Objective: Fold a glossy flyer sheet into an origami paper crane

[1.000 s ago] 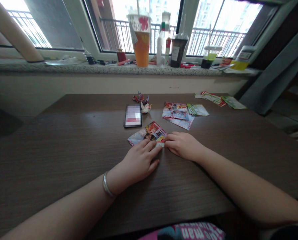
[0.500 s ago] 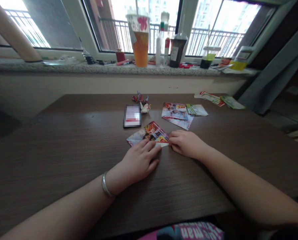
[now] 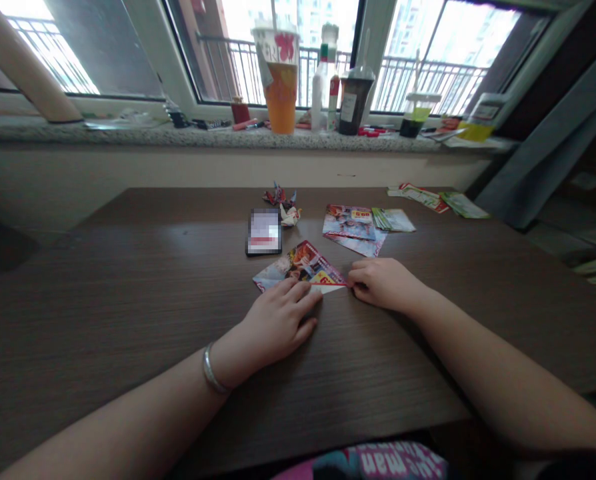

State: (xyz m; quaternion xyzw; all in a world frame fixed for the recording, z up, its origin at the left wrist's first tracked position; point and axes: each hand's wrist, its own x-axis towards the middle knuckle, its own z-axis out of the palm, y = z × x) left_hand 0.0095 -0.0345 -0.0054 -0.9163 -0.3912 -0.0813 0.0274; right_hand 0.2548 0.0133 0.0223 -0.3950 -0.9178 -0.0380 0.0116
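A colourful printed flyer (image 3: 305,261), folded to a point with a white strip along its near edge, lies flat on the table. My left hand (image 3: 281,317) rests palm down on its near edge, fingers stretched out and slightly spread. At the flyer's right corner is my right hand (image 3: 385,283), its fingers curled and pressed together on the tip. How much of the corner lies under those fingertips is hidden. Just beyond the flyer, a phone-like device (image 3: 264,232) with a blurred screen lies beside a white folded paper figure (image 3: 291,215) and a red-and-blue one (image 3: 279,196).
More printed flyers (image 3: 349,221) and a green-edged paper stack (image 3: 394,220) lie beyond my right hand. Other leaflets (image 3: 423,196) are at the table's far right. Along the windowsill (image 3: 203,135) stand a large orange drink cup (image 3: 281,97), a dark drink cup (image 3: 354,103) and bottles (image 3: 321,93).
My right hand has slid a little to the right along the flyer's near edge, uncovering more of its right corner. My left hand stays in place.
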